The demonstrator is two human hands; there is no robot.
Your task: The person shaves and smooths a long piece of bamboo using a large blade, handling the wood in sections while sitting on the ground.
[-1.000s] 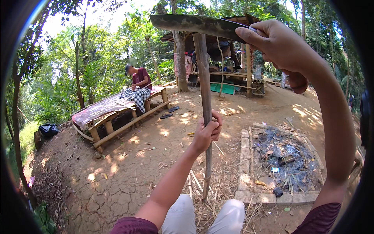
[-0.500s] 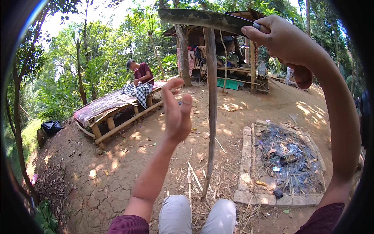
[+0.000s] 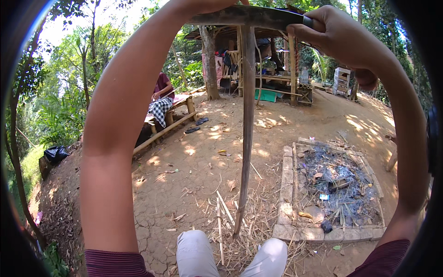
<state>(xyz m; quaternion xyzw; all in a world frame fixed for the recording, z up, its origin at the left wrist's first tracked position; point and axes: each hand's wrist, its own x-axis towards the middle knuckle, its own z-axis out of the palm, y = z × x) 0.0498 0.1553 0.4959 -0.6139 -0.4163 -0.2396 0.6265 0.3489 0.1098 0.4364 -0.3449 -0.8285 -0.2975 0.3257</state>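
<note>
My right hand point(image 3: 334, 30) is closed round the handle of a machete point(image 3: 258, 17), at the upper right. The dark blade runs level to the left, across the top of an upright, weathered wooden stake point(image 3: 248, 106). Whether the edge has bitten into the wood cannot be seen. At the top edge of the picture, my left hand point(image 3: 205, 4) is over the blade's far end, its fingers mostly cut off by the frame. The stake's lower end meets the ground in front of my knees point(image 3: 196, 251).
A brick-edged fire pit point(image 3: 286, 198) with ash lies at the right. Cut sticks point(image 3: 225, 207) and shavings litter the ground. A person point(image 3: 161, 90) sits on a bamboo platform point(image 3: 184, 99) at the left, near sandals point(image 3: 193, 130). Beyond stand a tree trunk point(image 3: 210, 64) and an open shelter point(image 3: 293, 69).
My left hand has risen from beside the stake to the blade's far end. My right hand keeps its grip on the machete. The view has shifted slightly, and my knees are farther apart.
</note>
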